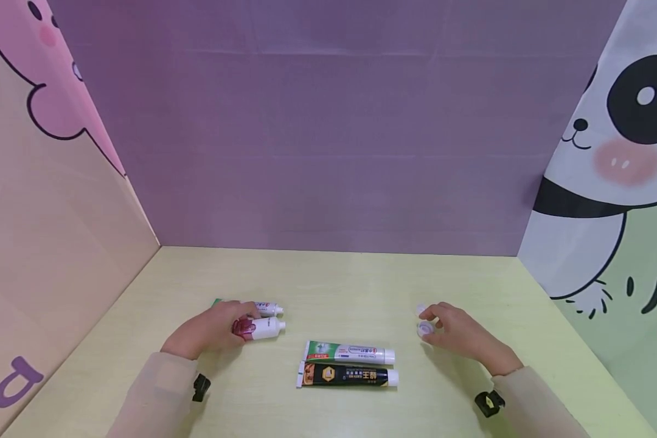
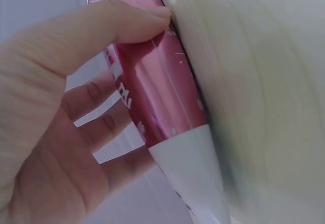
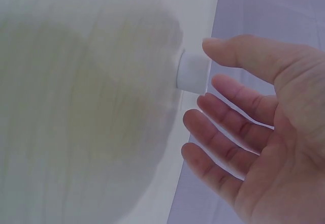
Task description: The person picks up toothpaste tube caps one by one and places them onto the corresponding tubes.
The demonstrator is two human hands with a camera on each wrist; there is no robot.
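Observation:
My left hand [image 1: 219, 325] grips a red-and-white toothpaste tube [image 1: 267, 328] on the left of the table. The thumb lies across its shiny red part [image 2: 157, 82] in the left wrist view, fingers behind it. The tube's nozzle points right, uncapped. Just beyond it lies a second white tube [image 1: 268, 309], partly covered by the hand. My right hand [image 1: 454, 331] is at the right, fingers loosely bent and apart. Its thumb and fingertips are right beside a white cap [image 3: 194, 72] standing on the table. Another white cap [image 1: 421, 309] sits just behind the first.
Between the hands, two capped toothpaste tubes lie side by side: a green-and-white tube [image 1: 350, 353] and, nearer, a black tube [image 1: 347, 375]. A purple wall [image 1: 328, 140] closes the table's back; printed panels stand left and right.

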